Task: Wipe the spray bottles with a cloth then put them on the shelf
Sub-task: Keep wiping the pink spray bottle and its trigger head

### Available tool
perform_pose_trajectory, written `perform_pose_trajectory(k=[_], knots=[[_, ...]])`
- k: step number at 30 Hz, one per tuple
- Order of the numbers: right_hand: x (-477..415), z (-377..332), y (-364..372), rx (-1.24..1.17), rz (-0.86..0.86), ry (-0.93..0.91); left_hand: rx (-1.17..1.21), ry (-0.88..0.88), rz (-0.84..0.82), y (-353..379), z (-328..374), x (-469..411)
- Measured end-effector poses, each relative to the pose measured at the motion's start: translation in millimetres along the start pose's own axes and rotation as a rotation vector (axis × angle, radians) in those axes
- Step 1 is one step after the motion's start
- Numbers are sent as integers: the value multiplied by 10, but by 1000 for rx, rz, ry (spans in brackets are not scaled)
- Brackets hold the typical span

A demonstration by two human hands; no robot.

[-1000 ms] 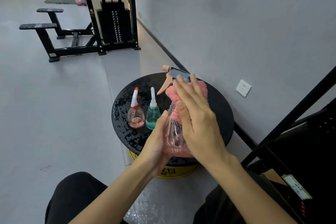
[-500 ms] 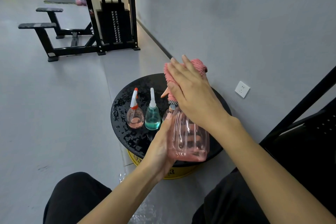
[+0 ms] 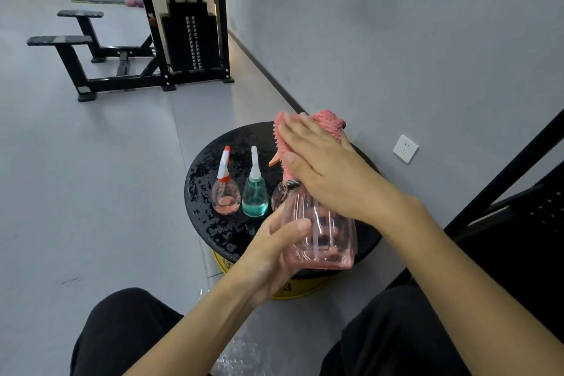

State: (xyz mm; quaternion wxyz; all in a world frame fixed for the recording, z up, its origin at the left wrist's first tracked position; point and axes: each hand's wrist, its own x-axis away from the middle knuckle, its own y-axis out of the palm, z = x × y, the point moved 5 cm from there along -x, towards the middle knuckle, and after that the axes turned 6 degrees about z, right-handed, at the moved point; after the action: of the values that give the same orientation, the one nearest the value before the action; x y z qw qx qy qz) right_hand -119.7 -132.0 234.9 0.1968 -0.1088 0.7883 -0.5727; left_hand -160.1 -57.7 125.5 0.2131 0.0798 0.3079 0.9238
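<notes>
My left hand [image 3: 271, 250] grips the lower body of a large clear pink spray bottle [image 3: 320, 232], held above the round black stand [image 3: 207, 186]. My right hand [image 3: 326, 168] lies over a pink knobbly cloth [image 3: 328, 125] wrapped on the bottle's trigger head, fingers spread flat; only the orange trigger tip shows. On the stand sit a small pink-liquid bottle [image 3: 225, 192] with a red-and-white nozzle and a small green-liquid bottle [image 3: 255, 192] with a white nozzle. A further clear bottle [image 3: 278, 197] is mostly hidden behind the big one.
The black stand top is wet and rests on a yellow base [image 3: 293, 290]. A black shelf frame [image 3: 512, 177] rises at the right by the grey wall with a socket [image 3: 405, 148]. A weight machine [image 3: 186, 27] and benches stand far left. My knees fill the bottom.
My right hand with the cloth slid up from the bottle's body onto the trigger head, uncovering the pink body. The left hand kept its hold low on the bottle.
</notes>
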Motion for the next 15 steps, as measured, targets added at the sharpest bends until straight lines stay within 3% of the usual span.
perform_pose_trajectory(k=[5,11,15], knots=[[154,-15,31,89,-86,-114,-39,-35,26,-14,5,21],[4,34,-46,149,-37,-42,-78,-11,42,47,14,-13],[101,-97,7,173,-151,-126,-61,-13,56,6,53,2]])
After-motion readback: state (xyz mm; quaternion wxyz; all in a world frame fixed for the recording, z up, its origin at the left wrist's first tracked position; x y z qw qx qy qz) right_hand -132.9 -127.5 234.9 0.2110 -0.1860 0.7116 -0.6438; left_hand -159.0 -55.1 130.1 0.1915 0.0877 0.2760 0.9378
